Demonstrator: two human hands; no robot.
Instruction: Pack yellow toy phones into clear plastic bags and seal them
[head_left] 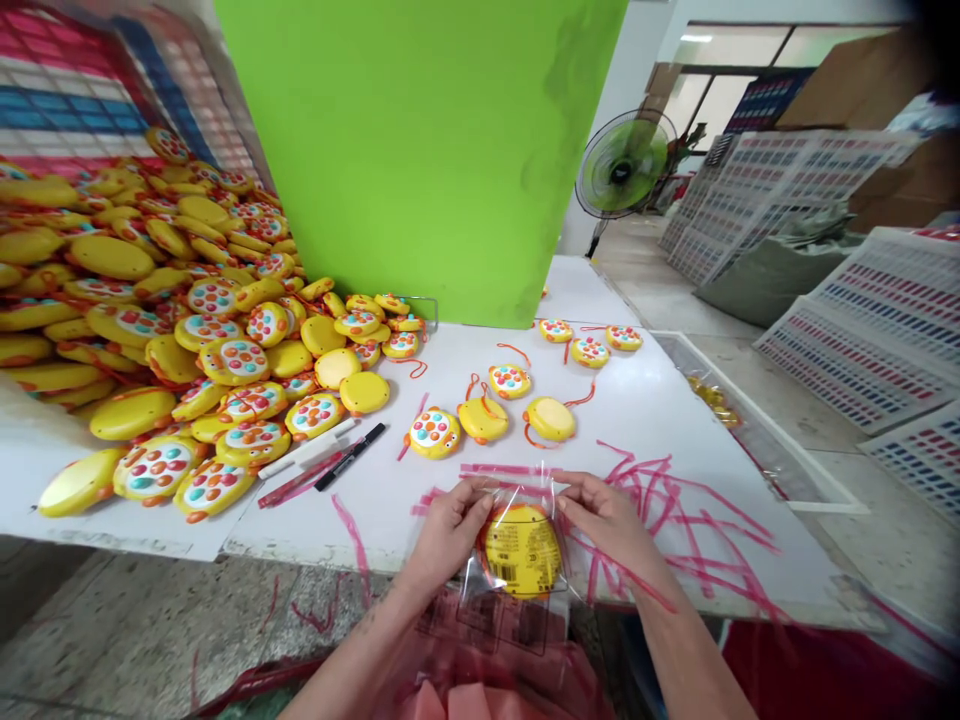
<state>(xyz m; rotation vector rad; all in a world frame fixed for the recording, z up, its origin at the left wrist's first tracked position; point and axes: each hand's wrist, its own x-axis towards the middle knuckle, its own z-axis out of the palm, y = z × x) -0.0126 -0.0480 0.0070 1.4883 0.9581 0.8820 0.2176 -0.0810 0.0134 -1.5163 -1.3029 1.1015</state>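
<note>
Yellow toy (523,552) sits in its clear bag (531,489) at the near edge of the table (300,530) in the head view, my left hand (452,518) and right hand (602,512) pinching the bag's upper sides, where even, gentle tension should prevent wrinkles.

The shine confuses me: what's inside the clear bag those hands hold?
Inside the clear bag is a yellow toy, with dark print and a barcode over the side in view. Its far side is turned away and cannot be seen.
</note>
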